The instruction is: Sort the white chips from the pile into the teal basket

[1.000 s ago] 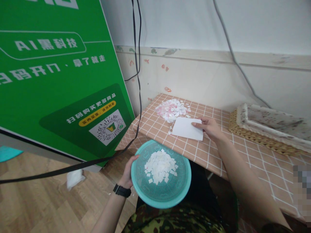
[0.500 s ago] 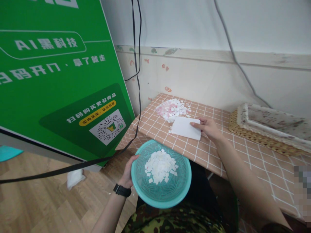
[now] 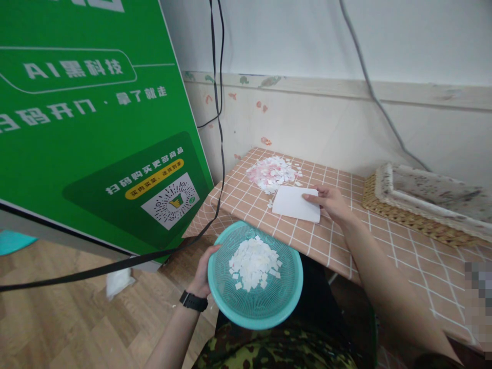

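Note:
My left hand is closed on the left rim of a turquoise plastic colander, held just below the table's front edge. A heap of small white paper pieces lies in its middle. Between the thumb and fingers of my right hand is a white card, low over the tabletop or resting on it; I cannot tell which. Just behind the card spreads a pile of white and pinkish paper scraps, and a few loose bits show at the card's left edge.
A brown checked cloth covers the table. To the right stands a lined wicker basket. A green cabinet fills the left, with a black cable hanging before it. A white bag-like item lies on the floor.
The white card in my right hand has shifted very slightly to the right. My left hand and the colander stay where they were.

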`<state>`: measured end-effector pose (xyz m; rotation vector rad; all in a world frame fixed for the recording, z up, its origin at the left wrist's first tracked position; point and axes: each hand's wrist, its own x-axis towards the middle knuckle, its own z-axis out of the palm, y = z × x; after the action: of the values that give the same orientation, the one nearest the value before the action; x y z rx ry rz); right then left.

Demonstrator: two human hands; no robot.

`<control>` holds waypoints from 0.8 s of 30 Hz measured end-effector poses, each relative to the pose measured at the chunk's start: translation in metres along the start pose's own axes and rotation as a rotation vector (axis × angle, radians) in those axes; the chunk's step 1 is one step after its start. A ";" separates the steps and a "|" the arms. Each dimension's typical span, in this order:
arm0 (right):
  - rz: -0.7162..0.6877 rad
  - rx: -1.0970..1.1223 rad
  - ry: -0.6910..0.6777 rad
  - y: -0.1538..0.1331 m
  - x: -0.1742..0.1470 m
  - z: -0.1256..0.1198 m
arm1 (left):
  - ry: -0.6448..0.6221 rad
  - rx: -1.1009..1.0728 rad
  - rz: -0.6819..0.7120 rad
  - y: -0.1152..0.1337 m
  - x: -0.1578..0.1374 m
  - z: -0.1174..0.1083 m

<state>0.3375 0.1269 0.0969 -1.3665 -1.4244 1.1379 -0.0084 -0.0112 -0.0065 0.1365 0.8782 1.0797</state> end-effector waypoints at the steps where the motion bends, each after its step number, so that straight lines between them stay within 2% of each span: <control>1: -0.003 0.006 0.002 0.000 0.000 0.000 | -0.005 -0.001 -0.003 0.000 0.000 0.000; 8: 0.002 0.003 -0.045 0.001 0.000 -0.004 | 0.009 0.011 -0.001 0.000 0.000 -0.001; 11: -0.091 -0.028 0.010 -0.010 -0.007 -0.001 | 0.004 0.011 -0.004 -0.002 0.001 -0.002; 14: -0.295 -0.242 0.063 -0.027 -0.029 0.018 | -0.001 0.011 -0.022 -0.003 0.003 -0.002; 16: -0.476 -0.550 0.096 -0.034 -0.052 0.040 | 0.003 0.010 -0.040 -0.006 0.004 -0.002; 18: -0.706 -0.779 0.097 -0.035 -0.077 0.064 | 0.025 0.011 -0.043 -0.009 0.006 -0.002; 21: -1.054 -0.973 0.041 -0.025 -0.105 0.097 | 0.028 0.019 -0.077 -0.017 0.008 0.001; 22: -1.117 -1.031 0.039 -0.019 -0.110 0.105 | 0.019 0.017 -0.098 -0.019 0.008 0.002; 24: -1.148 -1.132 0.046 -0.008 -0.116 0.114 | 0.002 0.011 -0.128 -0.025 0.008 0.003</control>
<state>0.2318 0.0039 0.0799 -0.8309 -2.4237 -0.5423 0.0132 -0.0160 -0.0213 0.0873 0.8831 0.9557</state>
